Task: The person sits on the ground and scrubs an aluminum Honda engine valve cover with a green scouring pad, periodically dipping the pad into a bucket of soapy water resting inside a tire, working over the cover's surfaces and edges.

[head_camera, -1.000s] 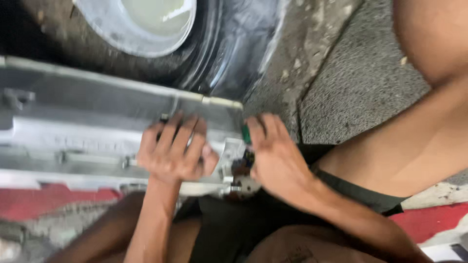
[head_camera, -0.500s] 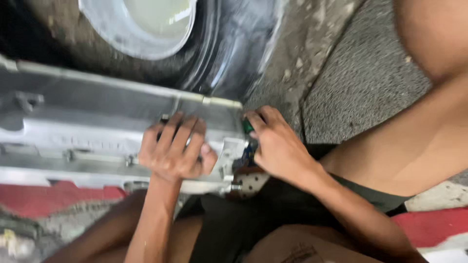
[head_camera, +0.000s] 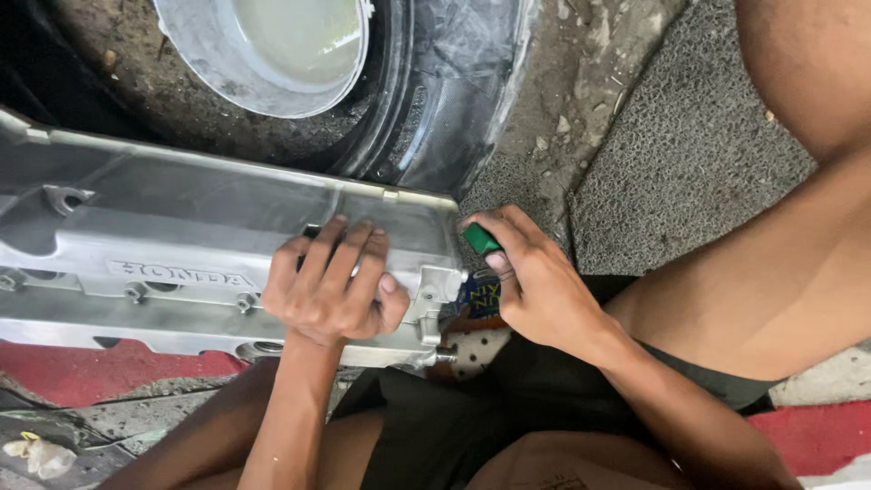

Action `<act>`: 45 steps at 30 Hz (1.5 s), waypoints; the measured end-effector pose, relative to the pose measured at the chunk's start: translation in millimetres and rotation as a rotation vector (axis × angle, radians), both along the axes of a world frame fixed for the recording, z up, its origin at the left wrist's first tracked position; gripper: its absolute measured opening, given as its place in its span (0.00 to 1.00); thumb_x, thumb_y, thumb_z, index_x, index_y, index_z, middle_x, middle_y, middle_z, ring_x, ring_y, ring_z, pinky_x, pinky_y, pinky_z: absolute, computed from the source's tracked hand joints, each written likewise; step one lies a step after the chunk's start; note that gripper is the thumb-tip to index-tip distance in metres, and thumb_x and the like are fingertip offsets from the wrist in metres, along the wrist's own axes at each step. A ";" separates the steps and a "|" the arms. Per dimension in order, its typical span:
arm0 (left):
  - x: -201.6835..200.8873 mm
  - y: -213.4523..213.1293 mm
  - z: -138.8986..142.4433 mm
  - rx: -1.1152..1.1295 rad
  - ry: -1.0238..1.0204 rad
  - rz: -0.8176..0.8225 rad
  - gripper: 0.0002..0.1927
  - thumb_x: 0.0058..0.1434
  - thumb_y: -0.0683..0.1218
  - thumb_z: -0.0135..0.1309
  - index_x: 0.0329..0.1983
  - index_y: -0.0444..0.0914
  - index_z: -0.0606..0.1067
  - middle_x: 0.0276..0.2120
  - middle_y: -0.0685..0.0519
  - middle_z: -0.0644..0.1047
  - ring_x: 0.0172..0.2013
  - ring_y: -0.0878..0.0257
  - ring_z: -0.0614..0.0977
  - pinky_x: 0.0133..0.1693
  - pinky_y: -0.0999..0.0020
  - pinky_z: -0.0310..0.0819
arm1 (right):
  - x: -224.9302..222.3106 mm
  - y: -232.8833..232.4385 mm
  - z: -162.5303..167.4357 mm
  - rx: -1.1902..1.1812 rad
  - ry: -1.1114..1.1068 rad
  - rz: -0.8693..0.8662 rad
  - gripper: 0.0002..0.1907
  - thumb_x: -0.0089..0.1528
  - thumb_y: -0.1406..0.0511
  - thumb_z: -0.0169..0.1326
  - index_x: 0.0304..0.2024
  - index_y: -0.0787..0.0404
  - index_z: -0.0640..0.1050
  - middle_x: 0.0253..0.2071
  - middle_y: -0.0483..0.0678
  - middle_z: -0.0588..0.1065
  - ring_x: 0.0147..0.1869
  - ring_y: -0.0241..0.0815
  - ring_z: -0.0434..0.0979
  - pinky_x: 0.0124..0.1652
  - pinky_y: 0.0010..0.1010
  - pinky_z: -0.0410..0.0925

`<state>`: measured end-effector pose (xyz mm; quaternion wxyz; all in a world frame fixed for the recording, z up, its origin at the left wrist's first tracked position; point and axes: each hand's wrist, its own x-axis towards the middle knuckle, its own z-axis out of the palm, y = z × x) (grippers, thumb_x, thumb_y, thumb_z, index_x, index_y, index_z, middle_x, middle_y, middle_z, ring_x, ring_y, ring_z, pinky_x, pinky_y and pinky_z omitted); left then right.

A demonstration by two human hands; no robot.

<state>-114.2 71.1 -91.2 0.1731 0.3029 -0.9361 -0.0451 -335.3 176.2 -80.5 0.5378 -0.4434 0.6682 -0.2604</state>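
A silver cast-metal engine valve cover [head_camera: 181,245] lies across the person's lap, stretching from the left edge of the view to about the middle, its raised lettering side facing up and bolt holes along its near edge. Beyond the cover, at the top, sits a pale metal basin [head_camera: 272,45] holding cloudy liquid, resting inside a black tyre [head_camera: 454,100] on gritty ground.

The left hand [head_camera: 331,290] lies flat on the right-hand end of the cover, palm down, its fingers [head_camera: 349,249] spread slightly and pressed against the metal, the thumb hooked over the near side.

Just right of the cover's end, the right hand [head_camera: 540,281] is curled, its fingers closed around a small green-handled tool [head_camera: 481,240], whose green end sticks out between thumb and forefinger and points toward the cover's corner. The tool's working tip is hidden behind the hand and the cover. Directly below that corner shows a small blue and yellow item [head_camera: 481,298], too hidden to tell what it is.

Right of the cover, a grey textured mat [head_camera: 680,154] covers the ground. Below the cover on the left lies a red painted strip [head_camera: 100,370].
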 end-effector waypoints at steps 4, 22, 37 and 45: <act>0.7 0.1 -0.1 0.002 -0.001 -0.003 0.16 0.58 0.50 0.46 0.34 0.40 0.83 0.36 0.53 0.83 0.41 0.58 0.85 0.40 0.62 0.71 | 2.1 -1.9 0.4 -0.055 0.016 -0.002 0.28 0.54 0.83 0.46 0.58 0.67 0.71 0.52 0.60 0.72 0.56 0.62 0.76 0.52 0.43 0.70; -3.6 -4.6 1.5 0.008 0.066 0.001 0.15 0.55 0.51 0.49 0.33 0.38 0.82 0.34 0.51 0.81 0.40 0.56 0.84 0.42 0.60 0.72 | 2.8 4.1 -1.1 -0.168 0.043 -0.042 0.13 0.70 0.73 0.45 0.57 0.67 0.72 0.50 0.59 0.74 0.54 0.59 0.78 0.54 0.40 0.69; -6.2 -14.9 -3.4 -0.009 0.186 -0.036 0.07 0.53 0.47 0.56 0.25 0.39 0.78 0.26 0.52 0.78 0.27 0.60 0.75 0.36 0.63 0.65 | 5.0 20.8 -0.4 -0.100 -0.018 -0.100 0.14 0.74 0.66 0.39 0.59 0.64 0.69 0.40 0.50 0.77 0.42 0.40 0.77 0.46 0.31 0.71; -11.9 -20.2 -11.1 -0.140 0.251 0.001 0.08 0.53 0.46 0.55 0.20 0.40 0.75 0.22 0.52 0.75 0.26 0.59 0.75 0.34 0.63 0.64 | 0.3 15.7 18.0 -0.197 0.268 -0.039 0.17 0.68 0.75 0.42 0.61 0.64 0.65 0.39 0.54 0.71 0.38 0.47 0.74 0.41 0.36 0.68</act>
